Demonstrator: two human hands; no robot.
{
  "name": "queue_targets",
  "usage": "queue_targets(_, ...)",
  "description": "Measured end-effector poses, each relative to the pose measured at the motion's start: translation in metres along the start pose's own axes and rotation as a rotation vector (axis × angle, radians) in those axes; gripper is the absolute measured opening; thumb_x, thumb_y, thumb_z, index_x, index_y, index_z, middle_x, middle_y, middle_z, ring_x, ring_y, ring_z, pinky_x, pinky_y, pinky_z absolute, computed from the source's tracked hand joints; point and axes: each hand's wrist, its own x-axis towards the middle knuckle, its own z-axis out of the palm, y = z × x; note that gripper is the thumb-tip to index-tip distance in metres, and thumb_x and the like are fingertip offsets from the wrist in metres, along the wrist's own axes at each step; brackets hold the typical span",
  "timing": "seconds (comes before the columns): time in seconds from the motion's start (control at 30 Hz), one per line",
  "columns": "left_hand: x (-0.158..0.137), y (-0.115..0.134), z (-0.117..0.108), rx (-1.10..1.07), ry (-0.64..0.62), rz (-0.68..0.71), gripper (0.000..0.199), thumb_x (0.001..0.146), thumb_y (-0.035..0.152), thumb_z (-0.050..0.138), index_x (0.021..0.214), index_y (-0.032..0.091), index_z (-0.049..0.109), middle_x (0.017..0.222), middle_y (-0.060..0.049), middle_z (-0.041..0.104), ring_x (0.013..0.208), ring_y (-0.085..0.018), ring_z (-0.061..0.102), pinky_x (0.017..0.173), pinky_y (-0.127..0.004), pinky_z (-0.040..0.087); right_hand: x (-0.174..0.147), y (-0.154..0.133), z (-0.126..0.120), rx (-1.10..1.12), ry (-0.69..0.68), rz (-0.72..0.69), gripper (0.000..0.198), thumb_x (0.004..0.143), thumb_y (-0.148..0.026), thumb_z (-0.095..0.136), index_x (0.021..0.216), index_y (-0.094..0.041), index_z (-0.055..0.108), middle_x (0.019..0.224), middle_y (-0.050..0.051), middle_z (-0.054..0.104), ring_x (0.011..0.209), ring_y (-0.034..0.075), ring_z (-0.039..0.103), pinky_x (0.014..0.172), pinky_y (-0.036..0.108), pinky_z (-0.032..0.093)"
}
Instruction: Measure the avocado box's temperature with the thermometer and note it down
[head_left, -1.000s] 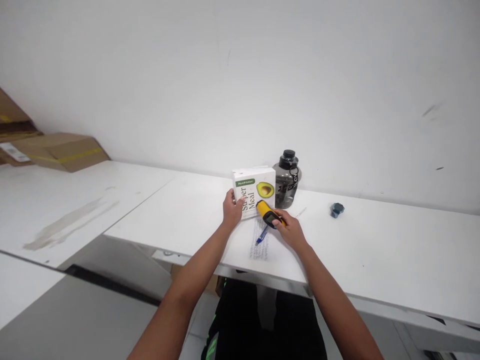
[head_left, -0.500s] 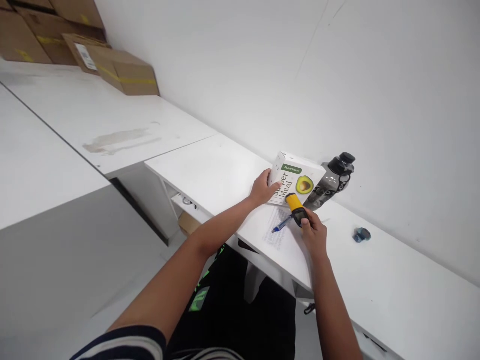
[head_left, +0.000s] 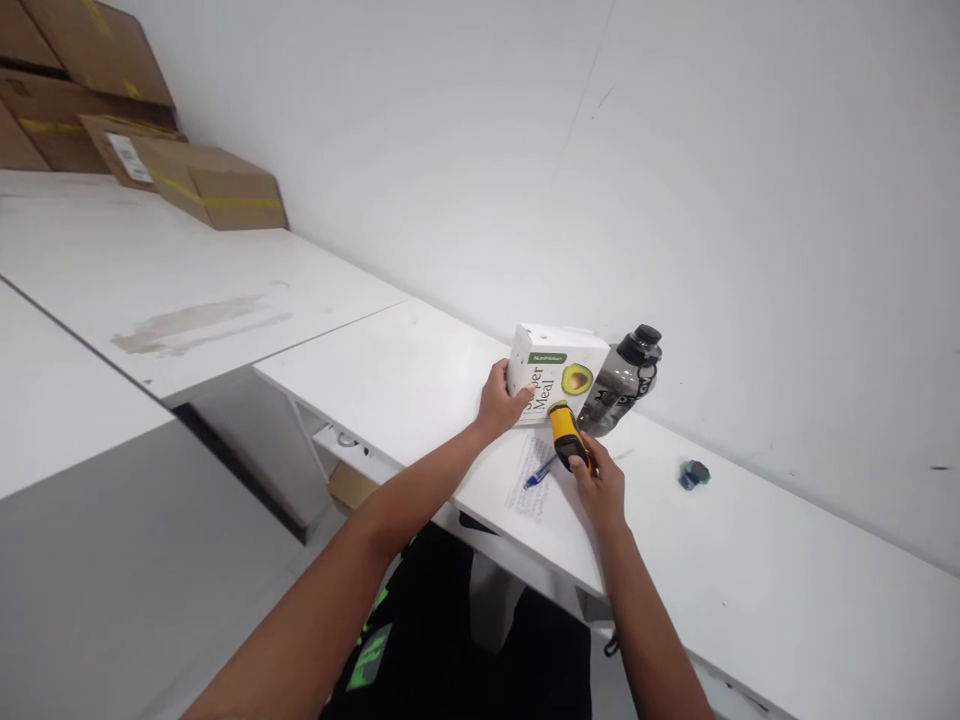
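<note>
The left hand is clamping the white carton between thumb and fingers; the right hand is curling its fingers round a yellow-and-black device. Just beyond those fingers a bottle is standing; nearer, a pen is lying. The carton is looking light, stiff, dentable; side edges probably suit gripping.

And here's a plain white wall filling the upper view, a thin dark scuff mark showing on it! Along its foot runs a long white flat-topped table, meeting a broad white tabletop with a smeary grey-brown stain. Brown cardboard boxes with yellow tape crowd the far left corner; pale grey floor peeks below, all in soft, even light.
</note>
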Motion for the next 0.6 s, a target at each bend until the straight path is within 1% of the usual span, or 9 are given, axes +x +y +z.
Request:
queue_targets(0.07,-0.002,0.002,0.003,-0.070,0.027,-0.013,0.056,0.071,0.041,0.069,0.119,0.021,0.047,0.114,-0.009,0.060,0.100,-0.025,0.061,0.083,-0.040,0.051,0.000,-0.003,0.007,0.131,0.074,0.051,0.061,0.086,-0.067,0.049,0.122,-0.019,0.061,0.114,0.014,0.071,0.095,0.027,0.070,0.083,0.040,0.057)
queue_targets(0.13,-0.005,0.005,0.006,-0.148,0.039,-0.017,0.054,0.074,0.043,0.067,0.117,0.020,0.045,0.113,-0.010,0.059,0.100,-0.024,0.062,0.082,-0.040,0.052,-0.001,-0.010,0.015,0.316,0.129,0.140,0.062,0.091,-0.066,0.040,0.130,-0.019,0.053,0.110,0.013,0.069,0.083,0.024,0.070,0.072,0.038,0.059)
queue_targets(0.2,-0.008,0.007,0.008,-0.196,0.039,-0.011,0.054,0.076,0.046,0.066,0.117,0.020,0.043,0.112,-0.010,0.058,0.100,-0.024,0.062,0.081,-0.040,0.053,-0.001,-0.020,0.023,0.511,0.150,0.218,0.062,0.094,-0.065,0.035,0.138,-0.022,0.043,0.106,0.012,0.067,0.072,0.021,0.069,0.062,0.035,0.058)
queue_targets(0.27,-0.011,0.007,0.009,-0.218,0.012,0.008,0.057,0.075,0.049,0.067,0.118,0.020,0.042,0.113,-0.010,0.058,0.101,-0.024,0.062,0.082,-0.040,0.054,-0.002,-0.029,0.029,0.654,0.140,0.255,0.064,0.094,-0.065,0.036,0.144,-0.026,0.034,0.103,0.010,0.065,0.067,0.020,0.068,0.058,0.035,0.057)
queue_targets(0.33,-0.012,0.005,0.009,-0.229,-0.016,0.027,0.061,0.074,0.053,0.068,0.118,0.020,0.041,0.114,-0.011,0.057,0.103,-0.024,0.062,0.084,-0.040,0.054,-0.003,-0.036,0.032,0.721,0.126,0.269,0.065,0.093,-0.065,0.036,0.147,-0.028,0.028,0.101,0.009,0.064,0.066,0.020,0.067,0.058,0.035,0.057)
queue_targets(0.4,-0.013,0.003,0.009,-0.230,-0.029,0.034,0.064,0.073,0.055,0.068,0.119,0.021,0.040,0.117,-0.011,0.056,0.105,-0.024,0.062,0.085,-0.041,0.054,-0.004,-0.041,0.033,0.748,0.124,0.278,0.066,0.094,-0.066,0.034,0.148,-0.030,0.027,0.099,0.008,0.064,0.066,0.020,0.067,0.058,0.036,0.058)
queue_targets(0.6,-0.014,0.002,0.009,-0.227,-0.042,0.066,0.069,0.072,0.061,0.067,0.120,0.022,0.038,0.120,-0.013,0.056,0.105,-0.025,0.063,0.085,-0.042,0.054,-0.006,-0.044,0.034,0.855,0.116,0.297,0.072,0.092,-0.071,0.032,0.150,-0.031,0.023,0.088,0.005,0.064,0.062,0.020,0.066,0.052,0.034,0.056)
